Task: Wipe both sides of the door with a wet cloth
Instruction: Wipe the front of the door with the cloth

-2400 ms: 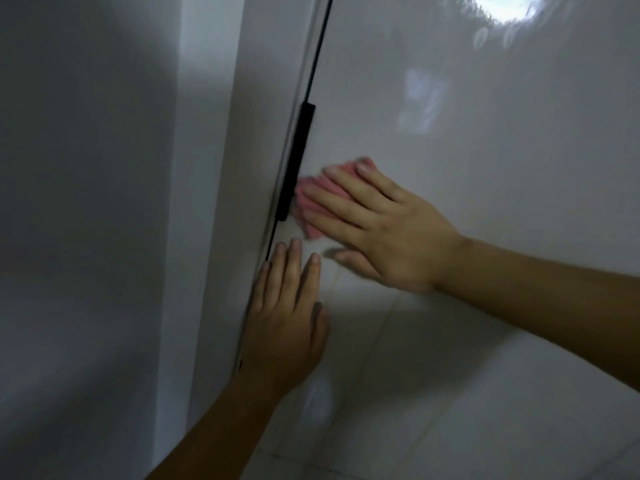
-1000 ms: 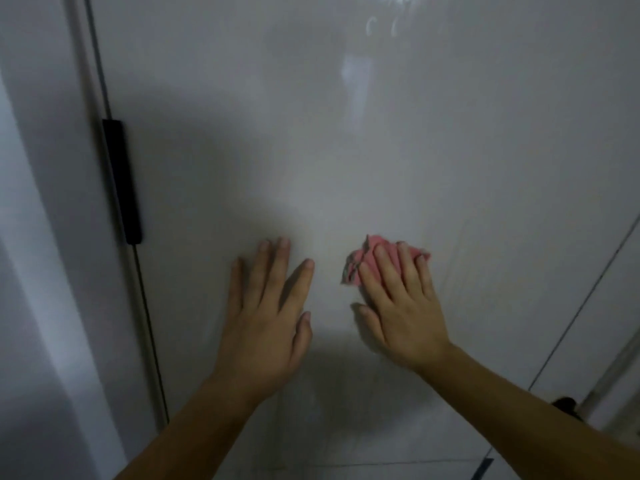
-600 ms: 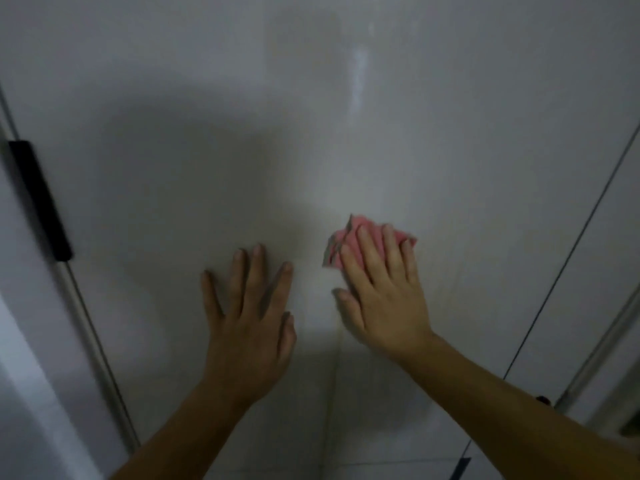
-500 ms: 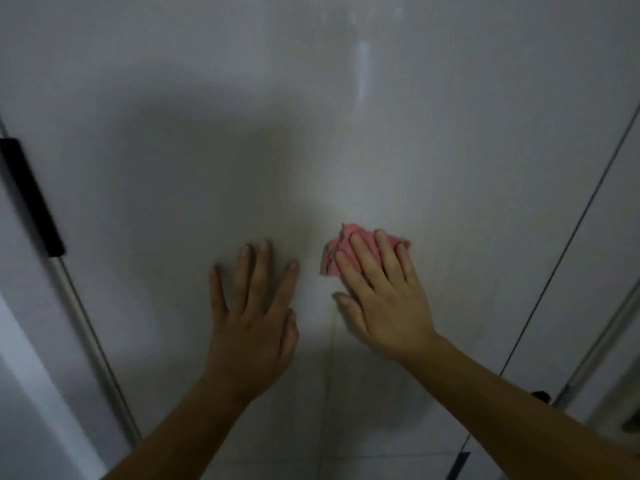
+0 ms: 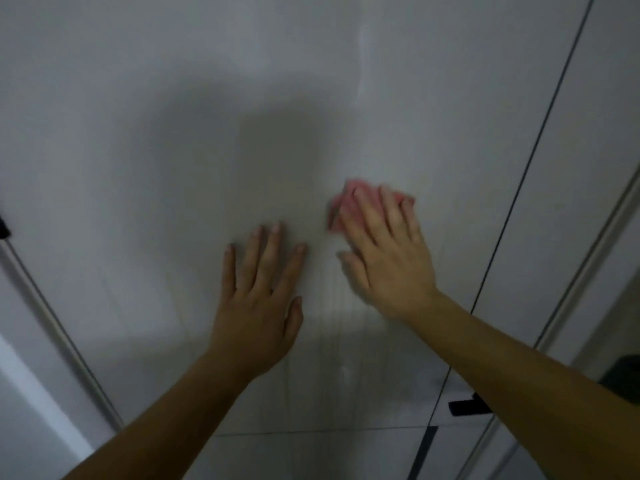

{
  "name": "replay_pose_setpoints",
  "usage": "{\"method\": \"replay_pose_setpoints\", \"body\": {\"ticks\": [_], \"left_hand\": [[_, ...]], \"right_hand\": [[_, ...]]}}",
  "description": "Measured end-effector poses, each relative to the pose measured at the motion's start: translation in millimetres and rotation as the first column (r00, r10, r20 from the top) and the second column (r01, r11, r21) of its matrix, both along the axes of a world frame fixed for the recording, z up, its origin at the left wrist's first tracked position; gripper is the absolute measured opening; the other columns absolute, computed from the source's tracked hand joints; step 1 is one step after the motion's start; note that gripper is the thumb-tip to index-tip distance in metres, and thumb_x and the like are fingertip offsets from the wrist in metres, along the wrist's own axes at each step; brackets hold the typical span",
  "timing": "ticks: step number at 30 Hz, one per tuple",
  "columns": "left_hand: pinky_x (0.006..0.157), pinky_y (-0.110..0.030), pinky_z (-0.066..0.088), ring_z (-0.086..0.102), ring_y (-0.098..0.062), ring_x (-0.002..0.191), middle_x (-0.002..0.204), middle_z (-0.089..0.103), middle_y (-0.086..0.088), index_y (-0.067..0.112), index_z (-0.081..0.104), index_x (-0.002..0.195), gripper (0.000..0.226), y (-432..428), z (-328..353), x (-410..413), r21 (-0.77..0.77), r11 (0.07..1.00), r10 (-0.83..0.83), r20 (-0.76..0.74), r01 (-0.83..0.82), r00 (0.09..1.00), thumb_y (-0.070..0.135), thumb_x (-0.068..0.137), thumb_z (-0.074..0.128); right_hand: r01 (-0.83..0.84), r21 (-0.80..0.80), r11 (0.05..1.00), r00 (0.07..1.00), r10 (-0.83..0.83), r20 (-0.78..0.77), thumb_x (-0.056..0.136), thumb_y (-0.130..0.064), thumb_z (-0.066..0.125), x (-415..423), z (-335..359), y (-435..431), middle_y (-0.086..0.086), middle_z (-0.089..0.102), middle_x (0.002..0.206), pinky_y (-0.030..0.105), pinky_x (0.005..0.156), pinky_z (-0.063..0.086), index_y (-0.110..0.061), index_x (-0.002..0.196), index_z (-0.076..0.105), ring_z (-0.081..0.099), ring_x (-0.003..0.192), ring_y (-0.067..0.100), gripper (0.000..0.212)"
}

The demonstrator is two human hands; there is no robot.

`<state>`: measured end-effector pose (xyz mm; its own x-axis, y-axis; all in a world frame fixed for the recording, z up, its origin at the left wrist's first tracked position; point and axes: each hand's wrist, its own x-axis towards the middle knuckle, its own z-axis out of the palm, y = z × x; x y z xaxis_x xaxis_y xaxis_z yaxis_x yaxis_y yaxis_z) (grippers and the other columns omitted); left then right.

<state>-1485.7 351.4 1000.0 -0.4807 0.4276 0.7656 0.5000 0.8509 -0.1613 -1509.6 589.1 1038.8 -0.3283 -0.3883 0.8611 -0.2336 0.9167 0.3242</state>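
While my left hand (image 5: 258, 306) is lying flat on the white door (image 5: 173, 133), fingers straight, the pink cloth (image 5: 341, 202) is sitting just to its right near the door's middle, bunched under my right hand (image 5: 388, 258), whose straight fingers are pressing rather than gripping it. Risk: nothing is pinching the cloth, so lighter pressure is likely letting it slide out. Rightward, a stroke overrunning the door gap (image 5: 533, 150) could be catching fingertips.

A dark object (image 5: 623, 375), perhaps a bin, sits low on the right beside a pale frame strip (image 5: 588, 268).
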Motion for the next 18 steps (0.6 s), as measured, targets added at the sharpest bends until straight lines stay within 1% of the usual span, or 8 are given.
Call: {"method": "replay_pose_setpoints", "body": {"ticks": [2, 3, 5, 8, 10, 14, 16, 18], "left_hand": [[0.118, -0.070, 0.019, 0.010, -0.042, 0.156, 0.168, 0.014, -0.023, 0.012, 0.031, 0.159, 0.067, 14.9, 6.0, 0.6, -0.011, 1.000, -0.020, 0.000, 0.020, 1.000, 0.035, 0.097, 0.045], [0.118, -0.070, 0.019, 0.010, -0.042, 0.156, 0.168, 0.013, -0.023, 0.013, 0.031, 0.159, 0.068, 22.2, 7.9, 1.0, -0.020, 0.999, -0.026, 0.003, 0.026, 1.000, 0.035, 0.097, 0.045], [0.118, -0.069, 0.018, 0.010, -0.041, 0.156, 0.168, 0.013, -0.022, 0.013, 0.030, 0.160, 0.068, 33.6, 9.0, 1.7, -0.041, 0.999, -0.020, 0.011, 0.021, 1.000, 0.036, 0.097, 0.044], [0.118, -0.069, 0.018, 0.009, -0.041, 0.156, 0.168, 0.013, -0.021, 0.014, 0.033, 0.159, 0.067, 40.9, 5.3, 2.2, -0.053, 0.999, 0.016, 0.023, -0.015, 1.000, 0.037, 0.097, 0.044], [0.117, -0.070, 0.018, 0.008, -0.042, 0.156, 0.168, 0.012, -0.022, 0.013, 0.033, 0.159, 0.068, 43.8, 3.1, 3.0, -0.043, 0.998, 0.040, 0.022, -0.039, 0.999, 0.037, 0.096, 0.046], [0.115, -0.075, 0.015, 0.005, -0.044, 0.156, 0.169, 0.008, -0.022, 0.016, 0.029, 0.160, 0.072, 55.1, 1.0, -1.0, -0.049, 0.996, 0.070, 0.002, -0.069, 0.998, 0.038, 0.095, 0.051], [0.114, -0.077, 0.014, 0.003, -0.045, 0.156, 0.169, 0.007, -0.023, 0.016, 0.027, 0.161, 0.073, 62.2, -0.1, -1.1, -0.042, 0.995, 0.088, 0.010, -0.088, 0.996, 0.039, 0.095, 0.051], [0.114, -0.077, 0.013, 0.001, -0.046, 0.155, 0.168, 0.006, -0.024, 0.016, 0.027, 0.161, 0.074, 66.7, -0.7, -0.2, -0.038, 0.993, 0.117, 0.019, -0.116, 0.993, 0.040, 0.095, 0.051]], "right_hand": [[-0.018, -0.138, 0.990, 1.000, 0.016, -0.021, 0.105, -0.041, 0.044, -3.9, 24.2, 3.7, 0.013, 0.015, 0.166, 0.056, 0.126, 0.007, -0.014, 0.158, 0.028, 0.012, 0.155, 0.039, 0.062], [-0.029, -0.167, 0.985, 1.000, 0.028, -0.010, 0.105, -0.041, 0.042, -3.9, 23.8, 6.0, 0.013, 0.014, 0.166, 0.057, 0.126, 0.006, -0.013, 0.159, 0.027, 0.009, 0.155, 0.039, 0.062], [-0.028, -0.120, 0.992, 0.999, 0.031, 0.018, 0.104, -0.041, 0.046, -1.8, -3.6, 14.6, 0.013, 0.012, 0.167, 0.057, 0.126, 0.006, -0.014, 0.159, 0.025, 0.007, 0.156, 0.039, 0.065], [0.017, 0.028, 0.999, 0.999, -0.018, 0.034, 0.102, -0.042, 0.056, 5.7, -51.5, 35.8, 0.010, 0.017, 0.167, 0.055, 0.126, 0.010, -0.017, 0.159, 0.029, 0.010, 0.157, 0.037, 0.068], [-0.002, 0.051, 0.999, 1.000, 0.000, 0.027, 0.102, -0.042, 0.053, 6.3, -39.9, 46.2, 0.008, 0.018, 0.167, 0.054, 0.126, 0.010, -0.018, 0.158, 0.029, 0.014, 0.156, 0.037, 0.065], [-0.043, -0.141, 0.989, 0.998, 0.038, -0.041, 0.105, -0.040, 0.041, 0.3, 20.1, 55.7, 0.011, 0.016, 0.166, 0.054, 0.127, 0.003, -0.014, 0.159, 0.028, 0.013, 0.155, 0.039, 0.061], [-0.049, -0.178, 0.983, 0.998, 0.041, -0.045, 0.105, -0.041, 0.039, 0.2, 12.0, 61.2, 0.012, 0.015, 0.166, 0.055, 0.126, 0.001, -0.013, 0.159, 0.026, 0.008, 0.155, 0.038, 0.061], [-0.013, -0.163, 0.987, 1.000, 0.014, 0.001, 0.105, -0.043, 0.043, 3.5, -24.1, 67.5, 0.010, 0.013, 0.167, 0.055, 0.126, 0.001, -0.014, 0.159, 0.026, 0.001, 0.157, 0.035, 0.064]]}}
